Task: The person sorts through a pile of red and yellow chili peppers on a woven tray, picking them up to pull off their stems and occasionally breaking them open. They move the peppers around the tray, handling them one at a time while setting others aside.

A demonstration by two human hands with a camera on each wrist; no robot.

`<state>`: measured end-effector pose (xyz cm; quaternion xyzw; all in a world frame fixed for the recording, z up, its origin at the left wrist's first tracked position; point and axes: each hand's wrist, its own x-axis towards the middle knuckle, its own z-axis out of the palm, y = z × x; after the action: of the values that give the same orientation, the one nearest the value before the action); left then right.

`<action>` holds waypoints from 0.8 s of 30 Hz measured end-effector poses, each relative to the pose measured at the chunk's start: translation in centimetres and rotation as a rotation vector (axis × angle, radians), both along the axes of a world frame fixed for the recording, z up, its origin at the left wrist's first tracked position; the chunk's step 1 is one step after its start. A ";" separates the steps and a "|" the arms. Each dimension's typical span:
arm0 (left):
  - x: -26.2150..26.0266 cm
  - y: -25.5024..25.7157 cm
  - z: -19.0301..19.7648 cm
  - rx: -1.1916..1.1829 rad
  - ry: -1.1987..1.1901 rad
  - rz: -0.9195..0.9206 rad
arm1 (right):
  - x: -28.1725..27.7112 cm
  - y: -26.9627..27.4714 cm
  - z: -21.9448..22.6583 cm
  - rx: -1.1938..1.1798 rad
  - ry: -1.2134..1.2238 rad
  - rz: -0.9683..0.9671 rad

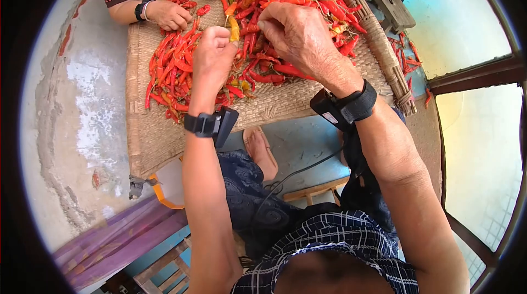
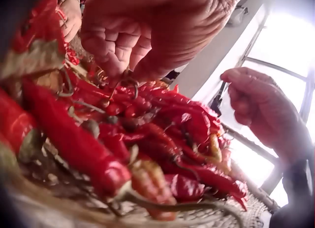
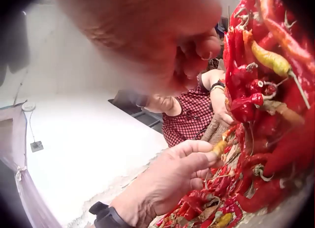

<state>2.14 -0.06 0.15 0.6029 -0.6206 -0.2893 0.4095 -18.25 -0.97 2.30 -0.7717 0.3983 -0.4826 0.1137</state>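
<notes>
Yellow chilli (image 1: pixel 234 29) sits over the woven tray (image 1: pixel 156 148), at the fingertips of the person's left hand (image 1: pixel 211 61), which pinches it between thumb and forefinger with the other fingers bent in behind. From where I stand that hold looks about right: taken near one end, most of the pod is left free, and I'd keep the pressure light, since the skin would probably split under a hard squeeze. The right hand (image 1: pixel 304 36) hangs above the bigger heap (image 1: pixel 269 78), thumb and forefinger pressed together, the rest curled; I see nothing between them, though a thin stem could hide there. Bringing those two tips in close, and taking hold by stem rather than flesh, seems to me the tidy way to work. Keeping the wrist straps (image 1: pixel 198 125) just off the pods would help too. Toward the left of the tray lies a smaller pile (image 1: pixel 170 72), near enough to the heap that a careless drop could mix the two. Across from the worker, another person's hand (image 1: pixel 170 15) is beside that pile, fingers bent, and I cannot tell whether they hold anything. Past the tray's rim, some stray chillies (image 1: pixel 409 63) lie near a wooden bench (image 1: pixel 387 6).
</notes>
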 end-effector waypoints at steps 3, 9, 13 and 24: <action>-1.4 2.6 3.2 0.059 0.216 -0.058 | 0.7 0.3 -0.3 0.298 -0.039 0.108; -1.5 3.6 3.1 0.032 0.296 -0.216 | 1.8 -0.2 -1.4 0.446 -0.229 0.368; -1.4 3.6 3.6 0.167 0.247 -0.212 | 1.3 -0.6 -1.3 0.494 -0.268 0.366; 1.2 1.0 -0.9 0.017 -1.071 -0.147 | -2.2 -2.8 0.0 -0.101 -0.159 -0.310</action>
<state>3.35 0.93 -0.73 0.6242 -0.7808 0.0255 0.0098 -20.45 -3.73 2.31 -0.6652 0.4774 -0.5733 0.0304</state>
